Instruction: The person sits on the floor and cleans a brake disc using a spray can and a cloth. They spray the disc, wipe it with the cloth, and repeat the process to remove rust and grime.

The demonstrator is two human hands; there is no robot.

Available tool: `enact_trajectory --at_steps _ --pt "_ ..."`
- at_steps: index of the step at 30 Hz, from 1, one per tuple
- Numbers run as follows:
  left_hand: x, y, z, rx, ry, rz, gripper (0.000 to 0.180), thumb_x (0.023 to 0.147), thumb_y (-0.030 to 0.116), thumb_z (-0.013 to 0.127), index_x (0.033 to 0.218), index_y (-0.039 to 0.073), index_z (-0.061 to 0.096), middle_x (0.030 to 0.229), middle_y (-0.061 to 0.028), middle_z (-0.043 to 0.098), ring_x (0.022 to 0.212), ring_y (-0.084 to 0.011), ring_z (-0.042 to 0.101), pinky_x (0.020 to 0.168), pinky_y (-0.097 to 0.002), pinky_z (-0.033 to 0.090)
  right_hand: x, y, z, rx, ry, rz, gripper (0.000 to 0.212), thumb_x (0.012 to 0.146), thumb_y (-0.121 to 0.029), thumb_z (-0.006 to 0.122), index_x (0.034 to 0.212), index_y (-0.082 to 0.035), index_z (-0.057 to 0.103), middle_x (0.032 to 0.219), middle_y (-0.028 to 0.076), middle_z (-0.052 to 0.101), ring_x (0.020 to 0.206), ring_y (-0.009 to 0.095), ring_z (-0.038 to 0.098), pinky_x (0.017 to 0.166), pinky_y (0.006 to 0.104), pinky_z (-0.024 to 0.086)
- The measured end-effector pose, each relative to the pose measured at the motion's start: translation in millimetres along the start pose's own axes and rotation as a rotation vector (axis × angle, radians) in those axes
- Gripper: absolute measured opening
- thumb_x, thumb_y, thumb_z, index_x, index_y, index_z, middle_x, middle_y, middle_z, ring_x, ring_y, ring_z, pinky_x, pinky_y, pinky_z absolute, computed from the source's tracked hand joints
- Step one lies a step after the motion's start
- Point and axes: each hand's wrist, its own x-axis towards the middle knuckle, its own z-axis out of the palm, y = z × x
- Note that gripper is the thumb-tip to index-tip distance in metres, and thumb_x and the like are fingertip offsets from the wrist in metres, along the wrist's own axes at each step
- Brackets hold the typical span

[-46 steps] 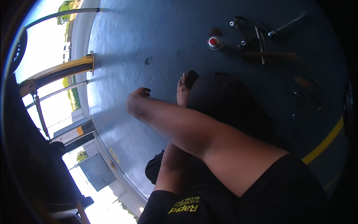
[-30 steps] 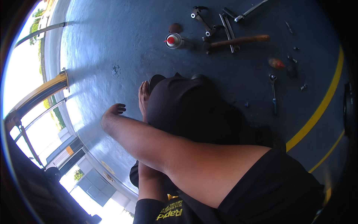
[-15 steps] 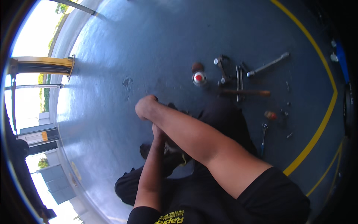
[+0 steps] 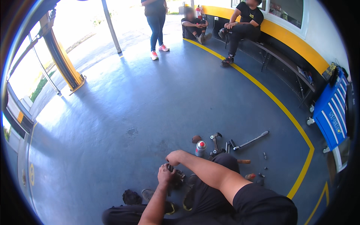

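Note:
Low in front of me, my left hand (image 4: 165, 175) is wrapped around a dark, greasy metal part (image 4: 179, 177) whose kind I cannot make out. Just above it, my right hand (image 4: 174, 157) is closed with the fingers bent down at the top of this part; what the fingertips grip is hidden. My right forearm crosses over my bent knee. Beyond that knee stands a spray can (image 4: 201, 148) with a red cap. Beside the can lie a rusty round piece (image 4: 196, 139) and a metal bracket (image 4: 215, 139).
A long ratchet handle (image 4: 251, 141), a wooden handle (image 4: 244, 161) and several small bolts (image 4: 264, 155) lie to the right. Black cloth (image 4: 132, 197) lies at left. A blue tool cart (image 4: 332, 112), a bench (image 4: 281, 56) and three people are farther off.
The view has swung upward, bringing the people, the bench and the whole cart into sight. Both hands remain close together, and more of the dark part shows between them.

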Motion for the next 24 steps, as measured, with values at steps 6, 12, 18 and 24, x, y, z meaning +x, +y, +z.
enact_trajectory --at_steps 6,12,18,24 --pt "-9.8 -33.9 -16.6 -0.073 -0.057 -0.226 0.080 0.086 0.049 0.083 0.148 0.004 0.059 0.149 -0.0217 0.062 0.139 -0.0392 0.061 0.117 -0.0484 0.050 -48.0 -37.9 -36.2 0.037 0.098 -0.043 0.052 0.097 -0.030 0.074 0.144 -0.010 0.069 0.137 0.019 0.076 0.128 0.039 0.070 0.109 0.0497 0.056" --pt "-5.0 -82.9 -36.3 -0.161 -0.060 -0.418 0.080 0.089 0.054 0.077 0.148 0.004 0.058 0.146 -0.0236 0.064 0.138 -0.0432 0.061 0.117 -0.0512 0.050 -97.3 -24.5 -88.5 0.093 0.180 -0.040 0.061 0.099 -0.040 0.076 0.151 -0.010 0.063 0.146 0.021 0.070 0.136 0.040 0.065 0.115 0.0487 0.052" --pt "10.2 -159.1 -66.4 -0.053 -0.007 -0.503 0.074 0.084 0.049 0.078 0.136 -0.001 0.064 0.135 -0.0282 0.070 0.131 -0.0456 0.065 0.113 -0.0515 0.054 -89.0 34.2 -68.0 0.195 0.042 0.263 0.066 0.098 -0.044 0.079 0.150 -0.006 0.066 0.146 0.019 0.072 0.137 0.036 0.067 0.116 0.0461 0.053" --pt "-5.0 -183.2 -67.1 -0.032 -0.036 -0.653 0.080 0.079 0.050 0.090 0.137 0.002 0.064 0.138 -0.0216 0.074 0.132 -0.0362 0.071 0.111 -0.0460 0.058 -67.5 6.4 -58.9 0.313 0.003 0.287 0.062 0.104 -0.042 0.074 0.154 -0.008 0.062 0.147 0.018 0.071 0.138 0.034 0.066 0.115 0.0456 0.053"
